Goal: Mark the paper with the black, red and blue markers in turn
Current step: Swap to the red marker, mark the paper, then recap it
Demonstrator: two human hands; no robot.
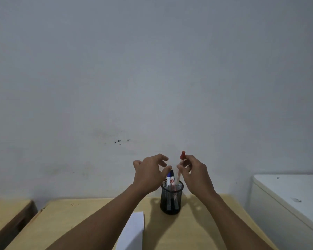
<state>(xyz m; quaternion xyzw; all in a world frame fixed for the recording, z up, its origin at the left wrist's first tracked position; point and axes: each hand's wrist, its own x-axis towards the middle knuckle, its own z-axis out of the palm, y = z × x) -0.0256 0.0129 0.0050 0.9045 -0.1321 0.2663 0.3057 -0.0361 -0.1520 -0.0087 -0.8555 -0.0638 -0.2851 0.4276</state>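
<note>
Paper [133, 231] lies at the bench's [197, 231] near edge. Toward the far edge stands a mesh cup [171, 199] with blue [168, 175] and black [172, 173] markers. Right hand [195, 175] fingers [181, 168] pinch the red marker [181, 164] above the cup; left hand [150, 172] fingers [165, 170] hover spread beside it.

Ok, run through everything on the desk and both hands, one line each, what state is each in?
Red marker: capped, pinched in right hand, lower end in the holder.
Right hand: closed on the red marker.
Left hand: open, fingers spread, empty.
Blue marker: capped, upright in holder.
Mesh holder: upright on desk.
Paper: flat, no marks visible.
</note>
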